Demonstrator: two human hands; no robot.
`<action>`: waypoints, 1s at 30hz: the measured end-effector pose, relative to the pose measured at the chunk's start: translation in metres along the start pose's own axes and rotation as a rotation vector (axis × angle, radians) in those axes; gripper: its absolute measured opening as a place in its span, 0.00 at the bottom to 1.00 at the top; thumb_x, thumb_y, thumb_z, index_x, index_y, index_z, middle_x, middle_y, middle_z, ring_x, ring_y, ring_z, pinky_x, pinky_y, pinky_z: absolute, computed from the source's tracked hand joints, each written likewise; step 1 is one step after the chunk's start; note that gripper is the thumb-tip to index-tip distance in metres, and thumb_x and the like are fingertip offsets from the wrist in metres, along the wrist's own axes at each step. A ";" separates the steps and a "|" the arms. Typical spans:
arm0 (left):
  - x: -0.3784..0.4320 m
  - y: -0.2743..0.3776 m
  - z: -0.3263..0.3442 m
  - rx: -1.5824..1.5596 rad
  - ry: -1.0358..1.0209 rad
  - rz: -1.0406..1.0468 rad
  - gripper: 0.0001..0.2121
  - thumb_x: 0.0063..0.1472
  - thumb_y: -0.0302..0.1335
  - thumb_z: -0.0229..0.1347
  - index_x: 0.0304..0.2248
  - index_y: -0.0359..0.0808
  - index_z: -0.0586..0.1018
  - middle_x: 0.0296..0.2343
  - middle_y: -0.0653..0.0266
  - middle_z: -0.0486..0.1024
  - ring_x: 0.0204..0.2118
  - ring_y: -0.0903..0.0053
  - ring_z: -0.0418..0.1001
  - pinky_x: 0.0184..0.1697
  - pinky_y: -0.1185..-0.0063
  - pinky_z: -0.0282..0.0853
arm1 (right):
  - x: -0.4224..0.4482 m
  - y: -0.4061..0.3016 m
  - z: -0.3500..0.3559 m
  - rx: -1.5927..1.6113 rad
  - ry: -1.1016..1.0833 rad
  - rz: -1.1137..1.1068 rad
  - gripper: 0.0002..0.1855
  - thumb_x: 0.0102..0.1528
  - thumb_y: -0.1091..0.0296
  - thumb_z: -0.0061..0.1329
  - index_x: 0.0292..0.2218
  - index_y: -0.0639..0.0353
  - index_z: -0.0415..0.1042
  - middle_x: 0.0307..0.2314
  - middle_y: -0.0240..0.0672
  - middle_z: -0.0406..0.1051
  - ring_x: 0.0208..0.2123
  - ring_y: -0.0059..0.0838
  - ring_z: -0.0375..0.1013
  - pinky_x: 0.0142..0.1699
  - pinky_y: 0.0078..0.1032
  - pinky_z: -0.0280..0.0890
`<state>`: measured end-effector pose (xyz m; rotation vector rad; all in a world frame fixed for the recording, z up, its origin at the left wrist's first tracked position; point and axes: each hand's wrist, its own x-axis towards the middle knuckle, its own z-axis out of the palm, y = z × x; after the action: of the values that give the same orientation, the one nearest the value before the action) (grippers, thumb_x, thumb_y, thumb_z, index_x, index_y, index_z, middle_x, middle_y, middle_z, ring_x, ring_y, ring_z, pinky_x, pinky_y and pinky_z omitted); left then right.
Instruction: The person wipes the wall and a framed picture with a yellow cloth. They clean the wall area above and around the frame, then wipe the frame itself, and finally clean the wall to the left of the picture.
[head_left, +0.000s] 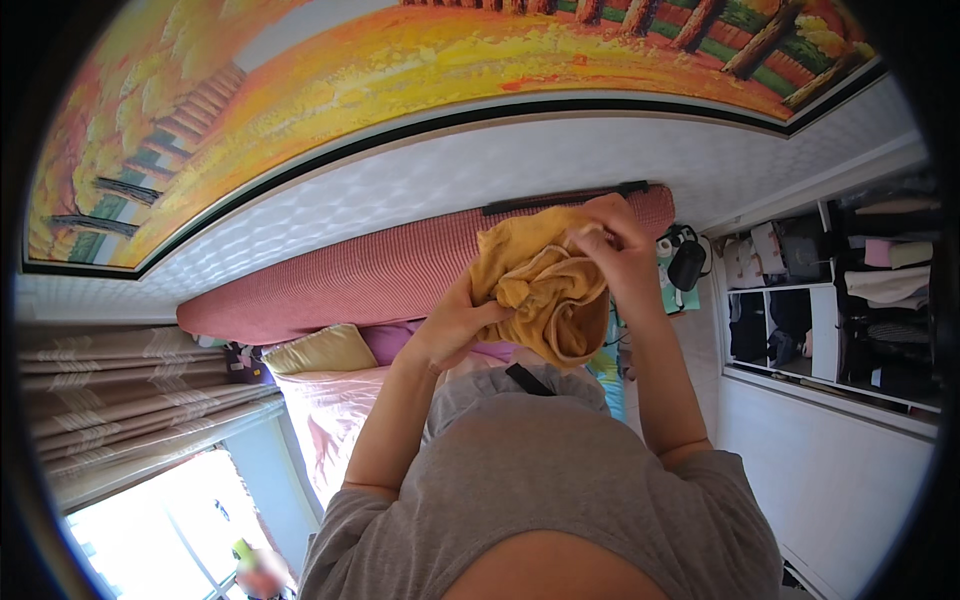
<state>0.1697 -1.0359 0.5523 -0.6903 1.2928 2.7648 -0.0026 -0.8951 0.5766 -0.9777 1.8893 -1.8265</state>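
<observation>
A crumpled mustard-yellow cloth (551, 289) with pale stitched edges hangs between my hands in front of my body. My left hand (459, 319) grips its left side, the thumb lying over the bunched folds. At the upper right edge, my right hand (616, 240) pinches the cloth between thumb and fingers. Loose folds droop below, toward my waist. What garment or towel it is, I cannot tell.
Beyond the cloth, a red ribbed cover wraps the headboard (322, 277). Below it are a yellow pillow (322, 350) and pink bedding (337, 412). A framed painting (420, 67) hangs above. An open wardrobe (825, 322) stands right, curtains (135, 382) left.
</observation>
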 end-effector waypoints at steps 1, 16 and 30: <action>0.001 -0.003 0.000 0.013 0.025 0.050 0.33 0.55 0.16 0.53 0.60 0.36 0.56 0.51 0.57 0.66 0.53 0.70 0.67 0.54 0.73 0.68 | -0.001 -0.009 0.004 0.001 -0.006 0.002 0.09 0.51 0.71 0.57 0.37 0.58 0.76 0.32 0.28 0.70 0.33 0.22 0.70 0.37 0.21 0.66; -0.022 0.005 -0.017 -0.309 0.029 0.308 0.29 0.59 0.29 0.57 0.57 0.37 0.59 0.50 0.58 0.65 0.53 0.72 0.66 0.52 0.74 0.69 | -0.041 -0.023 0.051 -0.685 -0.428 -0.743 0.18 0.42 0.61 0.61 0.35 0.57 0.75 0.42 0.30 0.67 0.46 0.37 0.64 0.53 0.43 0.60; -0.077 0.035 -0.036 -0.070 0.434 0.784 0.43 0.53 0.31 0.66 0.60 0.37 0.48 0.54 0.52 0.60 0.56 0.66 0.62 0.59 0.70 0.61 | 0.003 -0.036 0.114 0.274 -0.559 0.197 0.31 0.49 0.59 0.62 0.48 0.66 0.64 0.36 0.42 0.70 0.36 0.37 0.72 0.42 0.26 0.68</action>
<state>0.2460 -1.0724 0.5880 -1.0106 1.8926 3.3946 0.0801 -0.9790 0.5989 -1.0262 1.3094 -1.4514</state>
